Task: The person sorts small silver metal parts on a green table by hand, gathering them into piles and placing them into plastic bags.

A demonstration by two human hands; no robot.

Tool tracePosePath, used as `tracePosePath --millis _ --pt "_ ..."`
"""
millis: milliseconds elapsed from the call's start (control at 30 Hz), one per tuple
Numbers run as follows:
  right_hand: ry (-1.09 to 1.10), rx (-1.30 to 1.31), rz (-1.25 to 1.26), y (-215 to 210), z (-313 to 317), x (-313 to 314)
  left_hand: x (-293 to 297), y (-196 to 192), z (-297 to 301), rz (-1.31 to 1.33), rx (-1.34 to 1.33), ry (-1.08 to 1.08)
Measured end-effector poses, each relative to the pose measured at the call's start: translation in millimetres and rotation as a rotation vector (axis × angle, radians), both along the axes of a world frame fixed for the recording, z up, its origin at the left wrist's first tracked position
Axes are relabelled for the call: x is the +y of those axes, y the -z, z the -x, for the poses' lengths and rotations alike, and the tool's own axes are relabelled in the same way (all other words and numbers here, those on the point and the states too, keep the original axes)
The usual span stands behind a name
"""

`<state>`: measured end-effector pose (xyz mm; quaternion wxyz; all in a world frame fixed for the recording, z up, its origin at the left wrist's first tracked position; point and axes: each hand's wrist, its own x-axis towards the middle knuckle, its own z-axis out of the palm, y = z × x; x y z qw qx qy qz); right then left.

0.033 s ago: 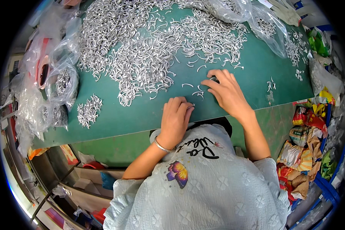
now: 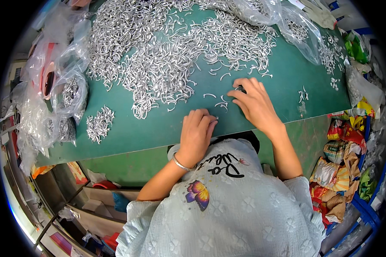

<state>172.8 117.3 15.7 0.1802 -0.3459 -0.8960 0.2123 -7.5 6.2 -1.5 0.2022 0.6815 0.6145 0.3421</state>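
Note:
Close to the table's front edge my left hand (image 2: pixel 197 130) is closed, thumb against fingers. A bit of silver metal shows at the fingertips, and the rest of that piece is hidden. To its right my right hand (image 2: pixel 254 100) hovers low over the table with fingers bent and apart. Something dark, perhaps shadow, shows beneath those fingers. Between the hands lie a few loose curved metal pieces (image 2: pixel 222 104). Beyond them a big heap of similar silver pieces (image 2: pixel 161 70) spreads across the green table (image 2: pixel 150 136).
A small pile of metal pieces (image 2: pixel 100 124) sits at the left, beside clear plastic bags (image 2: pixel 68 92) with more pieces. A few pieces (image 2: pixel 303 94) lie at the right. Another clear bag (image 2: pixel 302 36) rests at the back right. Coloured packages (image 2: pixel 336 171) fill a blue rack at the right.
My right hand's fingers have shifted very slightly to the right. The left hand and the heap look the same.

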Motion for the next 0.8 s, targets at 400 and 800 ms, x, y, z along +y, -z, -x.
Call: tracePosePath --millis 400,800 --pt "0.054 0.009 0.025 -2 -33 6 -4 2 2 -0.019 0.019 -0.029" --pt "0.21 0.071 0.213 -10 -37 -20 -5 1 3 -0.012 0.019 -0.038"
